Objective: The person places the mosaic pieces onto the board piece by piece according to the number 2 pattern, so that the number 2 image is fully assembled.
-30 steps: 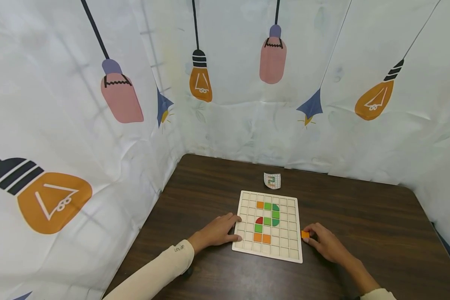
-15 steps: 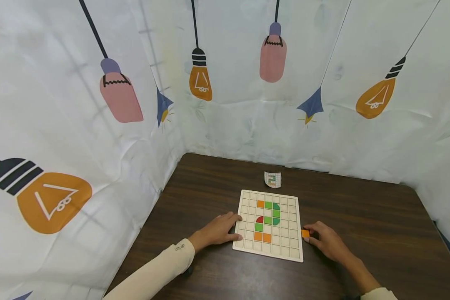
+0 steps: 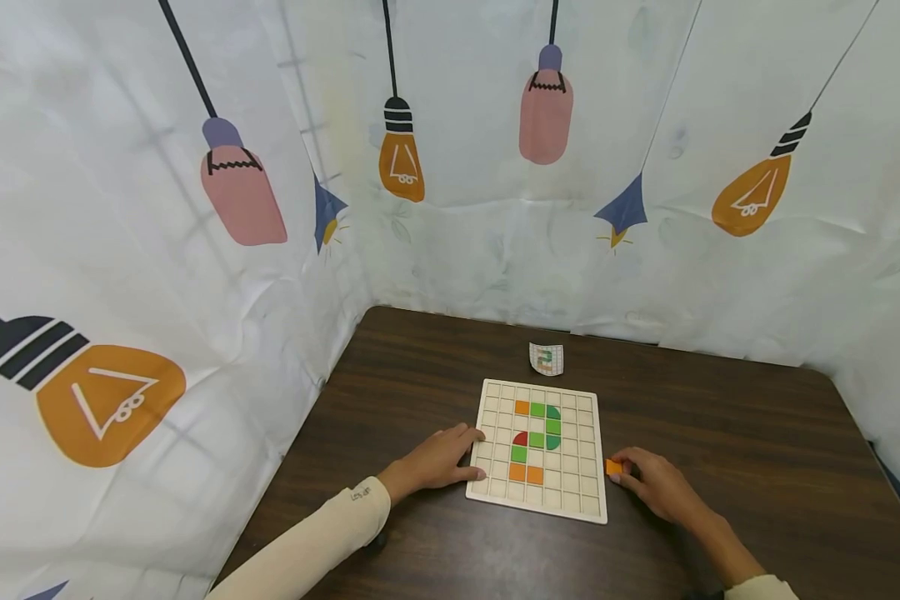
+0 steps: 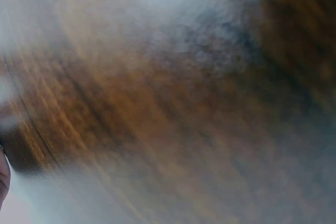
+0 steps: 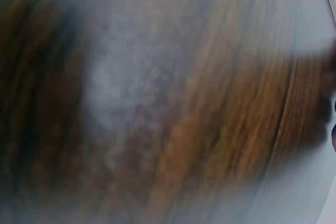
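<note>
A white grid board lies on the dark wooden table, with orange, green and red tiles set in its squares in the shape of a 2. My left hand rests against the board's left edge, thumb and a finger touching it. On the table just right of the board, my right hand pinches a small orange tile. Both wrist views are blurred and show only wood grain close up.
A small curled card printed with the same 2 pattern stands behind the board. White curtains with lightbulb prints close in the table at the back and left. The table's right edge runs near a curtain.
My right hand has shifted very slightly with the orange tile, staying beside the board's right edge. The left hand has not moved.
</note>
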Demonstrator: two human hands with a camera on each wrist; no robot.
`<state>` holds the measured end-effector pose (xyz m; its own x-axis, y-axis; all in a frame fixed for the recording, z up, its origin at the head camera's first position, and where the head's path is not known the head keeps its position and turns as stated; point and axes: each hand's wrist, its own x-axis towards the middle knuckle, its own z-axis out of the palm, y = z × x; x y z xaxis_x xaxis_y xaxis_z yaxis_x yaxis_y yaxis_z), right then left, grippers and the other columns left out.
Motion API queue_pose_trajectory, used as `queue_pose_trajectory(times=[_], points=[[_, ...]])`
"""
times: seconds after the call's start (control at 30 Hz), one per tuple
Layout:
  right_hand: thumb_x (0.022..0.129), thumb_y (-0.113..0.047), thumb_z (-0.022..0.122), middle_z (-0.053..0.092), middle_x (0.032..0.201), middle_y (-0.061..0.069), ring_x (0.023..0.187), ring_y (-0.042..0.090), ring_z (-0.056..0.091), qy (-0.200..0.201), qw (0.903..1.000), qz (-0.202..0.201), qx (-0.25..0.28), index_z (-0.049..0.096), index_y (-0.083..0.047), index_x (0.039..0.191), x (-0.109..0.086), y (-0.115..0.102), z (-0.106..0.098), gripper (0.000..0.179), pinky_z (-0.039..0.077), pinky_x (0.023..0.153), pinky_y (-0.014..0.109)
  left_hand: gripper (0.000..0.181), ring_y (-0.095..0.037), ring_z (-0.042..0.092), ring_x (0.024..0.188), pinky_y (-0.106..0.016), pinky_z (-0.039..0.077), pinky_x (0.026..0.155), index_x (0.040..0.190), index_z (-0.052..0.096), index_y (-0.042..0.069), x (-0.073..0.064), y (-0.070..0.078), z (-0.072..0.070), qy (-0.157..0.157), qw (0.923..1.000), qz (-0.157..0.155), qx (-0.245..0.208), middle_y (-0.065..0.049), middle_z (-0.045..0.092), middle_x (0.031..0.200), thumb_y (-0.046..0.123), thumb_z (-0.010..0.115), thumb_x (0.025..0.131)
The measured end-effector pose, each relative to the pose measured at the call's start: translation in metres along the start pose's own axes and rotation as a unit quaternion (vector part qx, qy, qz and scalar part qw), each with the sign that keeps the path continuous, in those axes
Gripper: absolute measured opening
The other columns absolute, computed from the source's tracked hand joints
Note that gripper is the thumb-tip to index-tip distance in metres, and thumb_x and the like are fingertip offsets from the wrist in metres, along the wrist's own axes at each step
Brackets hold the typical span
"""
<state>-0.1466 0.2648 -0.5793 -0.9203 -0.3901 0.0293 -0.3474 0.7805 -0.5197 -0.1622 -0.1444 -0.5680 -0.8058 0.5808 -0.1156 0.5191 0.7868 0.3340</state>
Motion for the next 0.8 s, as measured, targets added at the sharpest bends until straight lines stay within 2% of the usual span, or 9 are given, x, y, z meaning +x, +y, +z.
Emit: queue_pose_trajectory(times=[0.27, 0.57, 0.8], points=[[0.091, -0.022, 0.074, 0.056, 0.083, -0.011, 0.072, -0.001, 0.047, -0.020, 0.9994, 0.016, 0.025, 0.069, -0.013, 0.106, -0.0010, 0.0029, -0.0036, 0.018, 0.039, 0.063, 0.022, 0.064, -0.009, 0.054, 0.097, -0.036, 0.045, 0.094, 0.141, 0.050, 0.018, -0.0009, 0.0018, -0.0023, 0.000, 1.0000, 0.001, -0.007, 0.001, 0.057, 0.116, 0.057, 0.064, 0.093], [0.091, -0.021, 0.074, 0.057, 0.082, -0.010, 0.067, -0.001, 0.044, -0.024, 0.9987, 0.019, 0.042, 0.069, -0.011, 0.107, -0.0028, 0.0029, -0.0057, 0.019, 0.038, 0.058, 0.023, 0.065, -0.008, 0.052, 0.096, -0.035, 0.045, 0.093, 0.142, 0.050, 0.019, 0.0002, 0.0008, -0.0003, -0.005, 1.0000, -0.005, -0.002, 0.002, 0.057, 0.117, 0.060, 0.062, 0.093], [0.091, -0.020, 0.075, 0.060, 0.086, -0.006, 0.058, 0.000, 0.044, -0.022, 0.9980, 0.021, 0.056, 0.069, -0.008, 0.109, -0.0056, 0.0023, -0.0066, 0.023, 0.040, 0.054, 0.022, 0.065, -0.007, 0.051, 0.094, -0.035, 0.044, 0.093, 0.142, 0.050, 0.019, 0.0002, 0.0018, -0.0013, -0.006, 0.9999, -0.009, -0.008, 0.002, 0.056, 0.115, 0.059, 0.063, 0.092]])
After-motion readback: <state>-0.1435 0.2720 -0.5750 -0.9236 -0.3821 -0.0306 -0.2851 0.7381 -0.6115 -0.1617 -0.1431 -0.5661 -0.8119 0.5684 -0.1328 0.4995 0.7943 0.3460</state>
